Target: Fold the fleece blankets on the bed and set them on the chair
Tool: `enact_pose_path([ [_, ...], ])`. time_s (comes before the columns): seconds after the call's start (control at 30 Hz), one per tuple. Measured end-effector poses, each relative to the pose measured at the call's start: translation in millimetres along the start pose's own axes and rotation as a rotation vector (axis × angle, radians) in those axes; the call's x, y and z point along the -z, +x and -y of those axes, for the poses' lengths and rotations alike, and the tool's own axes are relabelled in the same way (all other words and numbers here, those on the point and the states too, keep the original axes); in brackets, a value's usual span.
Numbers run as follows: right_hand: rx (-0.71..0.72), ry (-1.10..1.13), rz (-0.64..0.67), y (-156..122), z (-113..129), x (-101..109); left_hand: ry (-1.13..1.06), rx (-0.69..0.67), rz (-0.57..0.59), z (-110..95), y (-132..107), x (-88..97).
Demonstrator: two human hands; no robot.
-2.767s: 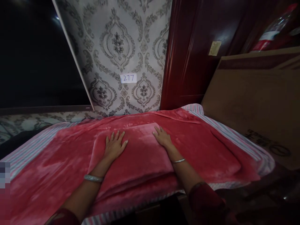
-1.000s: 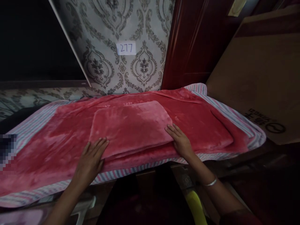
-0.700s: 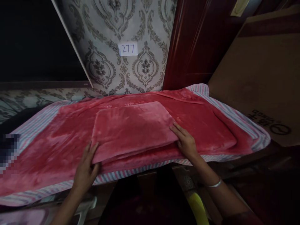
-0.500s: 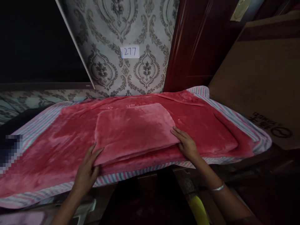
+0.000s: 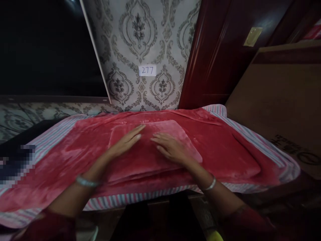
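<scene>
Lying open, flat on folded blanket (image 5: 141, 164): left hand (image 5: 125, 144), right hand (image 5: 172, 150) | cardboard box (image 5: 281, 100) right | label (image 5: 147, 70) behind

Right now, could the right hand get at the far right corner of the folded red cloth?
Probably yes. The right hand lies flat and open on the folded red cloth, and that corner sits bare just beyond it, with nothing lying on it or between.

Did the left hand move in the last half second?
Yes. The left hand left the near-left corner of the folded red plush blanket and now lies flat on its top.
</scene>
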State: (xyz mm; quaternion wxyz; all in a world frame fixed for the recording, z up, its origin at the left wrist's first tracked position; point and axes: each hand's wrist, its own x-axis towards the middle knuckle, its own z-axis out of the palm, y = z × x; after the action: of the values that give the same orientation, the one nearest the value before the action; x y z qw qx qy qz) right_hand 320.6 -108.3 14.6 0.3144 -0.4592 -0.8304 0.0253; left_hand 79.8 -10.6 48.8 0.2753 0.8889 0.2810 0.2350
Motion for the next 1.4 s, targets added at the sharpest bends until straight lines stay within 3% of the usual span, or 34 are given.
enact_pose_path([
  [0.07, 0.055, 0.001, 0.077, 22.9, -0.3, -16.5, -0.023, -0.071, 0.123, 14.2, 40.4, -7.0],
  [0.17, 0.079, -0.007, 0.205, 34.2, -6.5, -38.2, 0.188, -0.071, 0.263, 43.6, 79.5, -26.3],
  [0.27, 0.005, -0.016, 0.297, 28.5, -11.8, -51.3, 0.404, -0.016, 0.256, 69.7, 90.7, -48.9],
  [0.43, -0.048, 0.018, 0.406, 15.6, -8.2, -51.3, 0.441, -0.073, 0.239, 88.4, 84.4, -62.8],
  [0.63, 0.025, 0.137, 0.518, -17.1, 7.3, -39.5, 0.454, -0.054, 0.251, 84.7, 84.7, -60.0],
  [0.83, 0.002, 0.233, 0.546, -61.8, 35.4, -20.7, 0.485, -0.053, 0.251, 83.8, 83.1, -61.6],
  [0.93, 0.012, 0.321, 0.488, -66.2, 41.6, -7.2, 0.517, -0.053, 0.230, 84.9, 81.6, -63.4],
  [1.03, -0.056, 0.293, 0.288, -49.0, 29.0, 4.1, 0.538, -0.062, 0.195, 82.2, 82.0, -64.9],
  [1.13, -0.171, 0.036, 0.127, -20.4, 0.5, 8.6, 0.552, -0.063, 0.172, 72.4, 81.8, -61.7],
  [1.27, -0.382, -0.271, 0.219, -0.7, -35.3, -1.0, 0.529, -0.050, 0.131, 53.6, 63.4, -49.7],
  [1.4, -0.418, -0.329, 0.254, -10.3, -52.0, -18.7, 0.493, -0.107, 0.204, 44.0, 21.5, -44.0],
])
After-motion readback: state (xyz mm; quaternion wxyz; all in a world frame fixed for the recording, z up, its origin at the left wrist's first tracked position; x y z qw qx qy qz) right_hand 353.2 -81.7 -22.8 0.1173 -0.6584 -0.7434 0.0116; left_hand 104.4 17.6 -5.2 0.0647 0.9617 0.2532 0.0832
